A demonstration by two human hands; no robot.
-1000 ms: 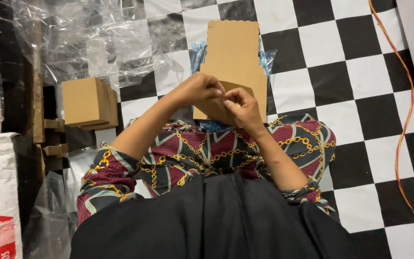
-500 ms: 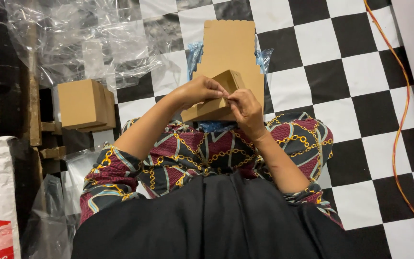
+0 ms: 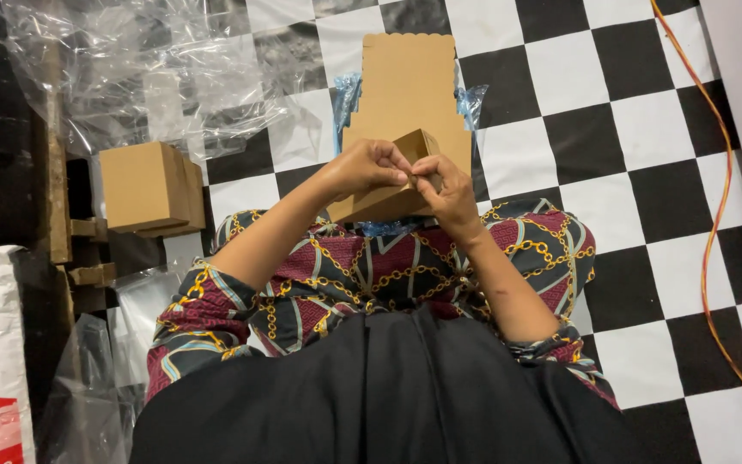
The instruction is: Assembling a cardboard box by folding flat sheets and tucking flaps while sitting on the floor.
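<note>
On the checkered floor (image 3: 611,77), both hands, left (image 3: 362,167) and right (image 3: 448,189), are clamped on a half-folded cardboard box (image 3: 405,155); one finished box (image 3: 143,185) is sitting at nine o'clock.

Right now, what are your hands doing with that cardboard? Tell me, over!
Left hand and right hand both gripping a small half-folded cardboard box. Flat cardboard sheet on the checkered floor beyond. Nothing between hands and box.

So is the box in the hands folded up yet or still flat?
Partly folded: the box has one corner raised between the left hand and right hand, while its long scalloped flap lies flat on the floor.
</note>
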